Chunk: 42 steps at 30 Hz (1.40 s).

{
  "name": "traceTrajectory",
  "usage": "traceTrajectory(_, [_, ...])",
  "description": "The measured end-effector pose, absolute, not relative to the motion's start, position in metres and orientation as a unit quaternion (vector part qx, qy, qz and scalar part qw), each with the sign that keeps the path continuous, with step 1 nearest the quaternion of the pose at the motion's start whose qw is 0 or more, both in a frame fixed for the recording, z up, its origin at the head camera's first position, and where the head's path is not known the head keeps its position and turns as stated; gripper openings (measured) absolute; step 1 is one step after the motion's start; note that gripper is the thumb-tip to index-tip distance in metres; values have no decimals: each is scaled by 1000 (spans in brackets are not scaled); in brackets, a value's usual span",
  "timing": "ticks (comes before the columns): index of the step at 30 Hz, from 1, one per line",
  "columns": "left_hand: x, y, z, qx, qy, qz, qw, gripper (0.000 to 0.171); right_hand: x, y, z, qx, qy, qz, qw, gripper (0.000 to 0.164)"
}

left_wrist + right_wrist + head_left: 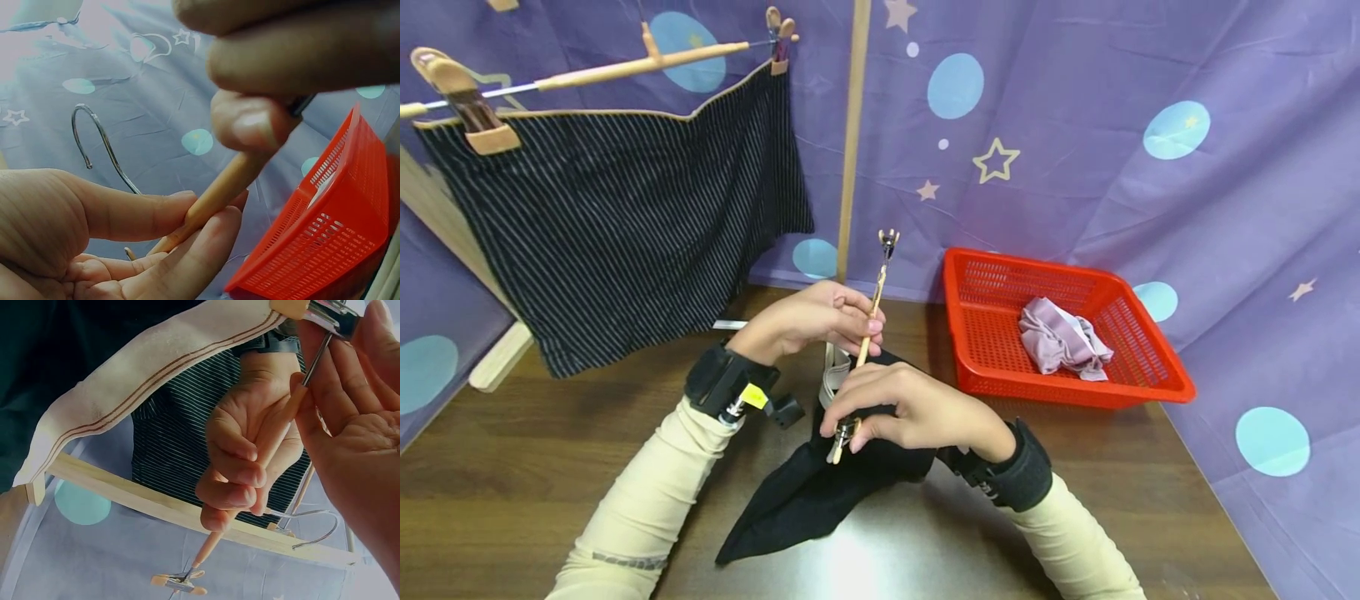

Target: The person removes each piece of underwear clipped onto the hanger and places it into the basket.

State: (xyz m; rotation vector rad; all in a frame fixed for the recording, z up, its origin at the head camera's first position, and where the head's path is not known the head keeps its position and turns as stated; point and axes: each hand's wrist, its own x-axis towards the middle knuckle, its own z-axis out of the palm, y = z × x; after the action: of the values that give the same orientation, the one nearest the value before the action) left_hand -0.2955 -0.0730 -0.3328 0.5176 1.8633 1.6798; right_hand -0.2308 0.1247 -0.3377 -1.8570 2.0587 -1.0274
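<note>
A wooden clip hanger [872,329] with a metal hook [103,134] slants over the table between both hands. My left hand [820,317] pinches its bar near the middle with thumb and fingers. At the near end, my right hand [910,408] has thumb and forefinger on the metal-and-wood clip [846,430]. The far clip [888,240] points toward the curtain with nothing in it. Under the hands lies a black garment [820,492]. Its white waistband [125,384] with brown lines reaches the near clip in the right wrist view.
A red basket [1067,390] holding a crumpled pale pink cloth [1060,337] stands at the right. On the left, a black striped cloth [625,217] hangs from another clip hanger [640,67]. A wooden post [853,142] rises before the purple curtain [1060,75].
</note>
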Motion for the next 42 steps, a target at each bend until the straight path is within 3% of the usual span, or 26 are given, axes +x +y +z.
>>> traceTrajectory(5, [-294,-73,-336,205,698,623,286,20,-231,124,-343,-627,687,-354,99,23])
traceTrajectory(24, [-292,-72,-332,216,691,628,287,22,-225,117,-346,-637,694,-336,8,19])
traceTrajectory(42, [-289,-71,-327,205,688,636,285,25,-225,116,-349,-629,675,-386,-23,21])
